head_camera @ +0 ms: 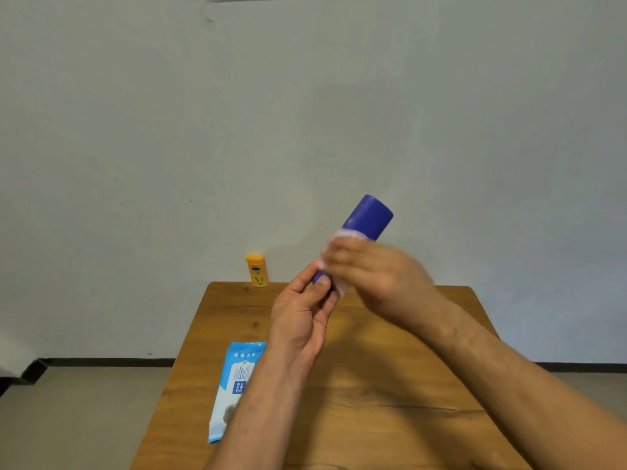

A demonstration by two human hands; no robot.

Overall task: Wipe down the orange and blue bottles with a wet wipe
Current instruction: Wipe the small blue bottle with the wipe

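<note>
Blue bottle [368, 217]: likely light, stiff, slick
Left hand [300, 320]: pinches lower end
Right hand [376, 269]: clasps wet wipe [344, 235] round middle

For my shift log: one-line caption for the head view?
Left hand grips tilted blue plastic bottle while right hand holds white wet wipe against it.

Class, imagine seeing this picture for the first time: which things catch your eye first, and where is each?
The blue bottle stands out, held tilted above the table: the left hand grips its lower end, the right hand wraps a wipe round its middle. The orange bottle stands upright at the table's far edge; a wipes pack lies near its left edge.
</note>
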